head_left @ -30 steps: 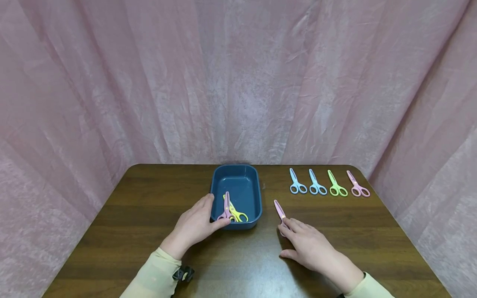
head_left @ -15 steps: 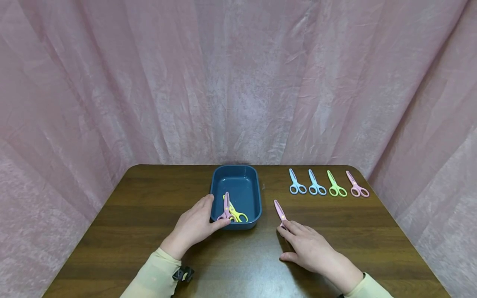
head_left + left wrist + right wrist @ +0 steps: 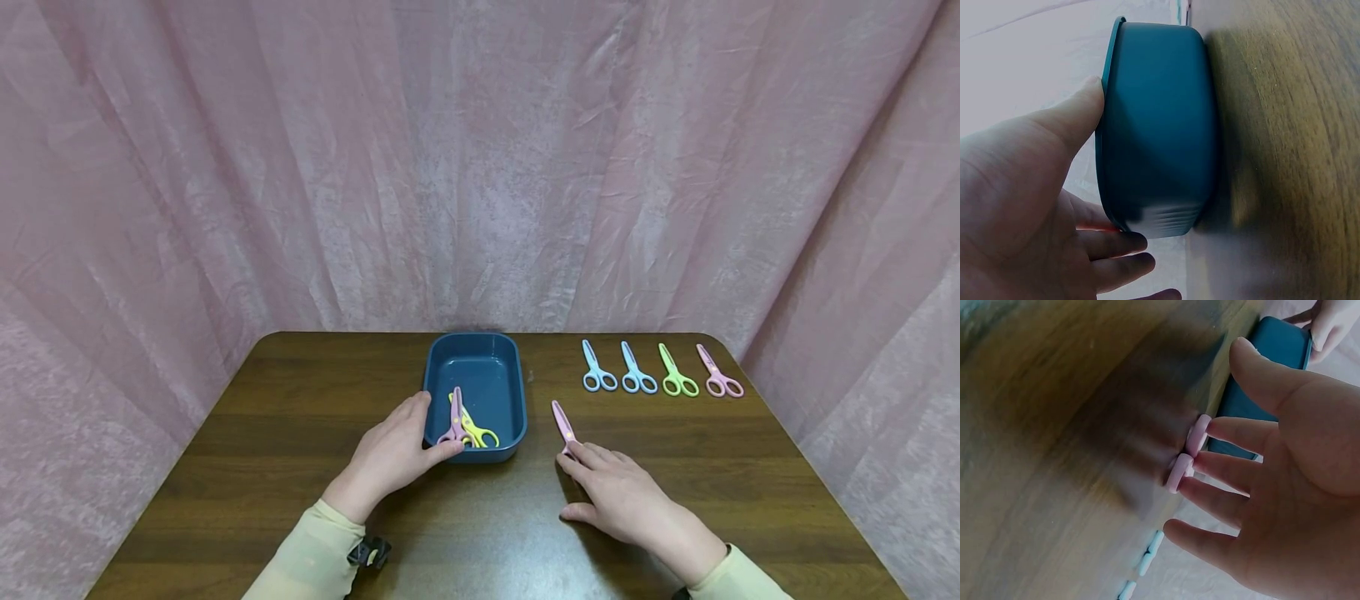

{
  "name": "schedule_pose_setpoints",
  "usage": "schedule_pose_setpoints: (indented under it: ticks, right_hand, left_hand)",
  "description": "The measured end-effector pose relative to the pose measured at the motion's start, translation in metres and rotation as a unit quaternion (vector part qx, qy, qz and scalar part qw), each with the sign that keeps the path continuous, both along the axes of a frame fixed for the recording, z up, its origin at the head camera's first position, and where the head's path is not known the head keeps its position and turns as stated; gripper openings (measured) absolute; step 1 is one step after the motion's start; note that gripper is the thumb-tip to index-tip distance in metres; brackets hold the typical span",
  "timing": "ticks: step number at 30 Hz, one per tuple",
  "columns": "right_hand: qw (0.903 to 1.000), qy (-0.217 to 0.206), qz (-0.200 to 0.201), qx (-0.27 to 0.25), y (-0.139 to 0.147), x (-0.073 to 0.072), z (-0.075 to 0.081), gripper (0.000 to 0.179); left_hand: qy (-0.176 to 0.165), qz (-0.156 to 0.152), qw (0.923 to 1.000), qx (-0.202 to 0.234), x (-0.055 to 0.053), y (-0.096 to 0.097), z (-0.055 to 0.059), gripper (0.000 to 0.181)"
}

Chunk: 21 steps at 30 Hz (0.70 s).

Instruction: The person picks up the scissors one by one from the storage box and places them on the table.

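My left hand (image 3: 392, 452) rests at the near left corner of a dark blue tray (image 3: 502, 454). Its thumb lies along the near rim, and the fingers stretch along the left side. Inside the tray, purple scissors (image 3: 456, 417) lie across yellow scissors (image 3: 483, 434). Right of the tray, pink scissors (image 3: 562, 422) lie on the table, blades pointing away from me. Fingertips of my right hand (image 3: 618, 497) touch their handle end and partly hide it. In the right wrist view, these extended fingers meet the two pink handle loops (image 3: 1197, 434), with the thumb held apart.
Along the far right of the wooden table (image 3: 300, 400) lie two blue scissors (image 3: 592, 367), green scissors (image 3: 672, 371) and a second pair of pink scissors (image 3: 716, 372), lined up in a row. A pink curtain (image 3: 480, 167) hangs behind the table.
My right fingers have slid slightly forward and left over the handles of the nearer pink scissors, whose blades have shifted a touch away from me. The left hand and tray have stayed put.
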State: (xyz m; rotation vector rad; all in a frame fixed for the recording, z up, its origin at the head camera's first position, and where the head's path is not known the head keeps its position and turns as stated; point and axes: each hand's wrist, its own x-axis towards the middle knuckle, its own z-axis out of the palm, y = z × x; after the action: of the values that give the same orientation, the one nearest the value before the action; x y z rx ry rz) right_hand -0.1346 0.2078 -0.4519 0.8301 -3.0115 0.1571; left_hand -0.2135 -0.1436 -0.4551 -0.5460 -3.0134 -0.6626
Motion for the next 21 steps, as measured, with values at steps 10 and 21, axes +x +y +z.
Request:
schedule_pose_setpoints:
  ticks: [10, 21]
  right_hand:
    - [0.9999, 0.013, 0.007, -0.009, -0.002, -0.011, 0.002, 0.067]
    - [0.9996, -0.025, -0.013, -0.007, -0.004, -0.03, 0.005, 0.066]
  left_hand:
    - [-0.005, 0.001, 1.0, 0.0, -0.001, 0.0, 0.0, 0.107]
    - [-0.006, 0.003, 1.0, 0.001, -0.001, 0.001, 0.001, 0.104]
